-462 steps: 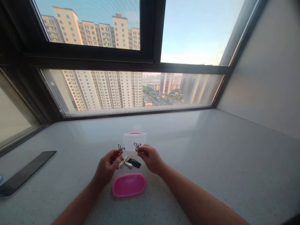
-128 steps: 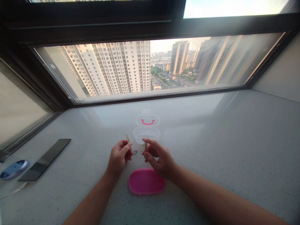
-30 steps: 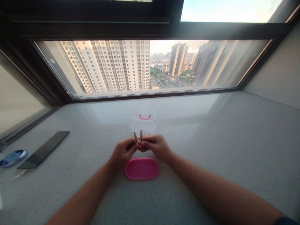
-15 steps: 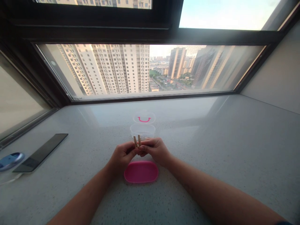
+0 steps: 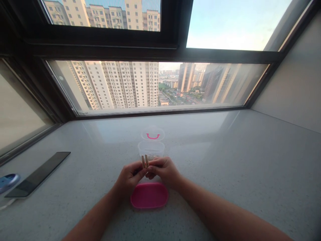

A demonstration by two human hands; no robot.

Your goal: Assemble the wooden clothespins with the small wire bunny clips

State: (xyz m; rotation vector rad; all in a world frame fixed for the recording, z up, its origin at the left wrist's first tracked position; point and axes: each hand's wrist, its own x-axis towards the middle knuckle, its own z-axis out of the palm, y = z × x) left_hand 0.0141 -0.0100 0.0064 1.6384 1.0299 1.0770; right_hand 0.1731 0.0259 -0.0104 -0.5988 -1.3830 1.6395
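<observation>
My left hand [image 5: 131,175] and my right hand [image 5: 164,170] meet in front of me, with fingers pinched together. Between them two slim gold-coloured sticks stand nearly upright, a left stick [image 5: 143,161] and a right stick [image 5: 146,160]. Their lower ends are hidden by the fingers, so I cannot tell whether they are joined. Just below the hands lies a pink oval tray [image 5: 149,197] on the pale speckled surface. Beyond the hands sits a clear plastic box [image 5: 151,146], its near part covered by them; small things in it are too unclear to name.
Behind the clear box lies a clear lid [image 5: 157,130] with a pink handle [image 5: 152,137]. At the left are a dark-screened phone [image 5: 37,174], a round blue object [image 5: 8,182] and a white cable [image 5: 7,204]. A dark window frame [image 5: 160,112] borders the far edge.
The view has tilted up, so everything sits lower in the picture. Both hands keep their pinch on the gold-coloured sticks, with little visible movement of their own.
</observation>
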